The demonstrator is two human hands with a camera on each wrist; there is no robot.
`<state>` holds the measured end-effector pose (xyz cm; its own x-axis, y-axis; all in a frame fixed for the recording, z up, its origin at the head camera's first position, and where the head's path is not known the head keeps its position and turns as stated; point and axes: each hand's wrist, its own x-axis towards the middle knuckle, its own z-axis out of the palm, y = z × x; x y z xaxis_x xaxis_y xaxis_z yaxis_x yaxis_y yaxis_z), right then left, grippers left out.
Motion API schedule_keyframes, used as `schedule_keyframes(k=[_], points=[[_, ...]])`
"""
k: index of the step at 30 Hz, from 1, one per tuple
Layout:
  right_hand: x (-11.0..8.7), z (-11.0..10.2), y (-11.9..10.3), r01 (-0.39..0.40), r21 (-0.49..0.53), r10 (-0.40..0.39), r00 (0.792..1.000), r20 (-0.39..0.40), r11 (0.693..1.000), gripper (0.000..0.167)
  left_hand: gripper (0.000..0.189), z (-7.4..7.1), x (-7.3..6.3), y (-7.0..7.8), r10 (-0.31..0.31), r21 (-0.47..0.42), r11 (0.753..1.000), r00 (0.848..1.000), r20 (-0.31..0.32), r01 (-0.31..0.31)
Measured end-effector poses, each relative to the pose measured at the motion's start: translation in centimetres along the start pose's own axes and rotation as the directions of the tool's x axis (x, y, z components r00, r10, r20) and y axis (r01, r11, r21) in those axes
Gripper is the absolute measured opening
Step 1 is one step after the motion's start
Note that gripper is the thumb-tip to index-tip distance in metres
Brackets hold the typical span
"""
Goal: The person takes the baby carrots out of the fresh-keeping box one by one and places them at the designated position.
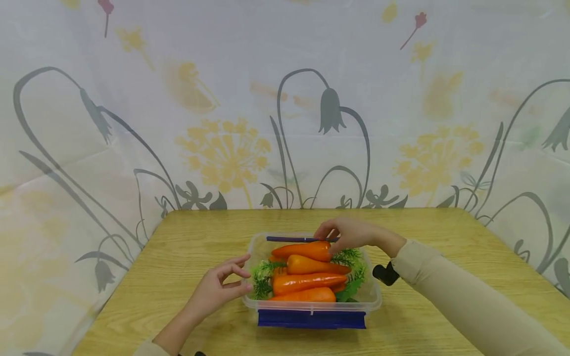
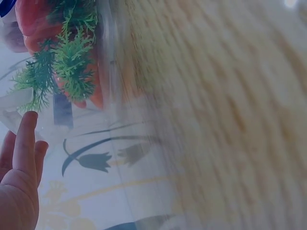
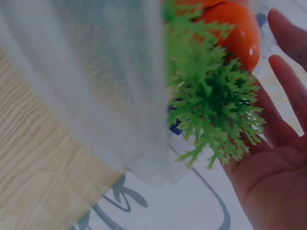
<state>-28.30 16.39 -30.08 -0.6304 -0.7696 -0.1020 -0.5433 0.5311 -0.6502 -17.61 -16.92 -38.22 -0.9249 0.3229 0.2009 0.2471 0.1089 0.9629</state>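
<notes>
Several orange carrots (image 1: 310, 282) with green feathery tops lie piled in a clear plastic box (image 1: 374, 301) with blue side clips. My left hand (image 1: 218, 287) is at the box's left edge, fingers spread and loosely bent, fingertips right at the rim. In the left wrist view those fingers (image 2: 25, 143) are near a green carrot top (image 2: 74, 64), holding nothing. My right hand (image 1: 352, 233) is over the box's far right corner, thumb near the blunt end of the farthest carrot (image 1: 307, 250). Its fingers (image 3: 288, 84) look extended beside the leafy green (image 3: 220, 103) in the right wrist view.
The box stands near the front of a wood-grain table (image 1: 191, 237). A blue clip (image 1: 311, 319) hangs from its near side, and another blue clip (image 1: 289, 239) runs along the far rim. Behind the table is a white flower-printed cloth (image 1: 249, 59).
</notes>
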Motion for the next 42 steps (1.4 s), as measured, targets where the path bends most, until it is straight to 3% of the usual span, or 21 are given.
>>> schedule_keyframes(k=[7, 16, 24, 31, 42], points=[[0.7, -0.1, -0.2, 0.032, -0.017, -0.031, 0.997, 0.075, 0.999, 0.038, 0.026, 0.1, 0.0, 0.1, -0.007, 0.004, 1.000, 1.000, -0.011, 0.007], [2.1, 0.3, -1.2, -0.030, -0.087, 0.037, 0.996, 0.084, 0.996, 0.038, 0.024, 0.2, 0.0, 0.3, -0.019, 0.016, 1.000, 1.000, -0.016, 0.019], [2.4, 0.2, -1.6, 0.000, -0.156, 0.016, 0.995, 0.098, 0.988, 0.038, 0.027, 0.3, 0.0, 0.3, -0.025, 0.020, 0.999, 0.999, -0.025, 0.025], [1.4, -0.1, -1.0, 0.006, -0.149, 0.010, 0.995, 0.104, 0.989, 0.039, 0.026, 0.3, 0.1, 0.4, -0.025, 0.029, 0.999, 0.999, -0.027, 0.026], [-1.5, -1.0, 0.0, 0.006, -0.071, -0.004, 1.000, 0.019, 0.997, 0.040, 0.023, 0.3, 0.1, 0.5, -0.029, 0.049, 0.998, 0.999, -0.031, 0.031]])
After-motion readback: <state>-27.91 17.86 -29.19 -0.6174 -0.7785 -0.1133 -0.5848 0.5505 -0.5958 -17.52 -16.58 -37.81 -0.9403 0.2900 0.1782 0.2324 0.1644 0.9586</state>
